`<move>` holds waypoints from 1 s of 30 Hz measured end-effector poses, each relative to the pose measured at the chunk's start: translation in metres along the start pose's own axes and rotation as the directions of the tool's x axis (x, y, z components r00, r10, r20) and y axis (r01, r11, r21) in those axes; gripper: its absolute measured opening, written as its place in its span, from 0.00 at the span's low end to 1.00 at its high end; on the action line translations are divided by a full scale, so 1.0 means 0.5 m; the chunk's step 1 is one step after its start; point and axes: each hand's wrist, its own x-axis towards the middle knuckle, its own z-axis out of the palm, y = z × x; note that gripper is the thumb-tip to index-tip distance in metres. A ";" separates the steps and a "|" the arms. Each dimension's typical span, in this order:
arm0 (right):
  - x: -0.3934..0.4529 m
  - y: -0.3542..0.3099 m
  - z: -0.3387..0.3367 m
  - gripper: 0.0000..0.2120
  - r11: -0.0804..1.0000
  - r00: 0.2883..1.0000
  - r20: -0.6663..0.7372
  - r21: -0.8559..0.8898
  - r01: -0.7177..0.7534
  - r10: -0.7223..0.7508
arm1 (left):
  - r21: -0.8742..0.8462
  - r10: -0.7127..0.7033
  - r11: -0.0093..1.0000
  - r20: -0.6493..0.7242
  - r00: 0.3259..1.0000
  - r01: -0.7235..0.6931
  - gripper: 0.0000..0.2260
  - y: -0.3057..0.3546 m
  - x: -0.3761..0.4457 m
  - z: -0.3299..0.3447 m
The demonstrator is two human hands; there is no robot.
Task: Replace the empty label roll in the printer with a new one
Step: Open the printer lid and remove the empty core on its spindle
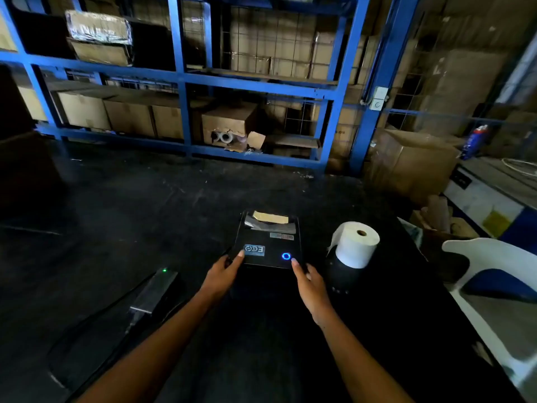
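A: Head view, item one. Printer (268,242), black, just below the centre of the frame on the dark table (116,205). Lid looks shut; blue ring light (286,256) lit at its near right corner. A brownish shape, perhaps the spent core, shows through the window at its far end; it cannot be told for certain.

B: Hands?

A: Left hand (225,271) at the printer's near left corner, thumb tip resting on the lid by the logo sticker (254,249). Right hand (309,282) at the near right corner, a fingertip just below the ring light. Both lie loosely spread against the casing, holding nothing. Placement on both sides suggests a search for the lid releases, or steadying the body before lifting the cover.

B: Item two, the replacement.

A: New label roll (358,244), white, full, standing on end on a dark rounded object (340,274), just right of the printer. Kept within reach of the right hand, probably for the swap. Not yet touched.

B: Remainder?

A: Power adapter (154,290) with green lamp, lower left, cable trailing off. Blue shelving (186,80) with cardboard boxes across the upper frame. White chair (494,257) at the right edge.

B: Status?

A: By judgement, opening stage; old roll not out.
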 end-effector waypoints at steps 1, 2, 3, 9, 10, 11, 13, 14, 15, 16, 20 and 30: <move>0.001 -0.002 0.004 0.33 1.000 1.000 0.015 0.006 -0.021 0.021 | -0.014 -0.009 1.000 0.009 1.000 0.009 0.31 -0.004 0.002 0.004; 0.006 -0.004 0.008 0.32 0.999 0.999 0.022 0.019 -0.036 0.036 | -0.036 -0.021 0.999 0.022 1.000 0.022 0.31 -0.005 0.005 0.004; 0.007 -0.003 0.011 0.31 0.999 0.999 0.018 0.038 -0.038 0.038 | -0.071 -0.026 0.997 0.034 0.999 0.028 0.32 -0.013 0.008 0.006; 0.009 0.008 0.025 0.20 0.990 0.997 -0.065 0.136 -0.028 0.037 | -0.208 -0.030 0.977 0.067 0.997 0.044 0.32 -0.029 0.014 0.011; 0.010 0.012 0.027 0.20 0.991 0.996 -0.087 0.130 -0.021 0.032 | -0.205 -0.027 0.978 0.066 0.997 0.040 0.32 -0.029 0.013 0.013; 0.011 0.015 0.028 0.20 0.993 0.994 -0.104 0.121 -0.006 0.019 | -0.199 -0.024 0.979 0.060 0.998 0.035 0.33 -0.031 0.014 0.014; 0.012 0.019 0.028 0.22 0.994 0.993 -0.117 0.105 0.027 -0.014 | -0.192 -0.035 0.981 0.046 0.998 0.043 0.36 -0.030 0.015 0.016; 0.013 0.020 0.027 0.22 0.995 0.993 -0.116 0.091 0.039 -0.028 | -0.194 -0.042 0.980 0.040 0.998 0.049 0.37 -0.029 0.015 0.016; 0.013 0.021 0.027 0.22 0.996 0.993 -0.115 0.077 0.048 -0.039 | -0.204 -0.039 0.978 0.034 0.999 0.045 0.37 -0.029 0.015 0.017; 0.014 0.024 0.028 0.22 0.997 0.993 -0.111 0.065 0.052 -0.045 | -0.205 -0.039 0.978 0.027 0.999 0.044 0.37 -0.029 0.014 0.017; 0.018 0.027 0.028 0.22 0.997 0.994 -0.094 0.035 0.062 -0.059 | -0.210 -0.045 0.977 0.019 0.999 0.048 0.39 -0.027 0.009 0.018; 0.023 0.024 0.020 0.25 0.997 0.994 -0.070 -0.030 0.077 -0.079 | -0.207 -0.060 0.977 -0.006 0.998 0.058 0.41 -0.024 0.002 0.021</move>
